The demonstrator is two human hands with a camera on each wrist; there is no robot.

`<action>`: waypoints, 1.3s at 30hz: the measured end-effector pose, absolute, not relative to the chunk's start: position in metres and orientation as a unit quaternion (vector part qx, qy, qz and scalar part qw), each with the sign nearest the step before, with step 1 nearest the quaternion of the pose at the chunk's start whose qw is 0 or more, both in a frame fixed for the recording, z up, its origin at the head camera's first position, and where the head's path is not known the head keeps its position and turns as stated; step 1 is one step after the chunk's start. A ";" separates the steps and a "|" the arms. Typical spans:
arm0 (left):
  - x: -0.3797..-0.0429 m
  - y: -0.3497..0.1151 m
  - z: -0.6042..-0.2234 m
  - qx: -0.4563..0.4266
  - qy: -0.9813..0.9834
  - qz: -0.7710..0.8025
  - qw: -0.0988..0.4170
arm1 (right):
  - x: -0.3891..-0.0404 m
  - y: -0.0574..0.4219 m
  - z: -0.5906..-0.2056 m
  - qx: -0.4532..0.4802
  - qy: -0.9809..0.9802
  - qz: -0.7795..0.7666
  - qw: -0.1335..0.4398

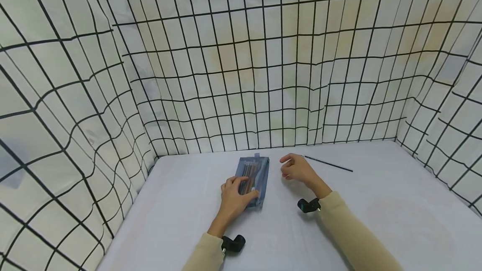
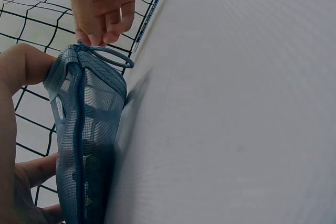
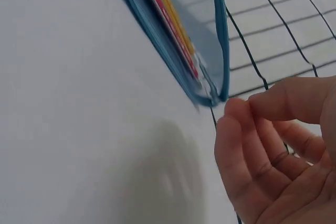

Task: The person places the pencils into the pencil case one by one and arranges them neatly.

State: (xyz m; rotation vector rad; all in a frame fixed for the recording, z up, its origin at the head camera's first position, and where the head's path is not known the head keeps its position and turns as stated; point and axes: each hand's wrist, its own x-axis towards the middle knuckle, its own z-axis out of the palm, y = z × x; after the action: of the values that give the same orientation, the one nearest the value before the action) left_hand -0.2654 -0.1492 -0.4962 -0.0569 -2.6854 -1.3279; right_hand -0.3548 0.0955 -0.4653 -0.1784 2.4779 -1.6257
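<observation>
A blue mesh pencil case [image 1: 262, 173] lies on the white table with several pencils [image 1: 248, 170] inside. Its zip side gapes in the right wrist view, where a pink pencil [image 3: 170, 27] and a yellow pencil [image 3: 170, 11] show. My left hand [image 1: 234, 198] grips the case from its near left part, thumb and fingers spread over it. To the right of the case, my right hand [image 1: 299, 168] hovers with loosely bent fingers and nothing in them. A blue loop [image 2: 113, 56] sticks out from the case's end in the left wrist view.
A thin dark pencil-like stick [image 1: 327, 163] lies on the table [image 1: 376, 204] beyond my right hand. Black netting [image 1: 278, 70] over white cloth stands around the back and sides. Each wrist carries a small black camera [image 1: 234, 244].
</observation>
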 end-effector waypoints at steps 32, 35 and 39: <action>-0.265 -0.150 -0.495 -0.022 -0.893 -0.443 0.073 | -0.370 0.205 -0.468 -0.129 0.941 -0.301 -0.086; -0.265 -0.149 -0.495 -0.022 -0.892 -0.446 0.072 | -0.370 0.212 -0.469 -0.129 0.946 -0.289 -0.076; -0.264 -0.150 -0.496 -0.022 -0.892 -0.446 0.072 | -0.369 0.218 -0.470 -0.125 0.953 -0.267 -0.067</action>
State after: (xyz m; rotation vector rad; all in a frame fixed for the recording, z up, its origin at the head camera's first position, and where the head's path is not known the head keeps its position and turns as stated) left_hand -0.2645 -0.1496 -0.4957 -0.0654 -2.6806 -1.3404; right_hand -0.3693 0.2184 -0.4698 -0.4087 3.1292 -0.8767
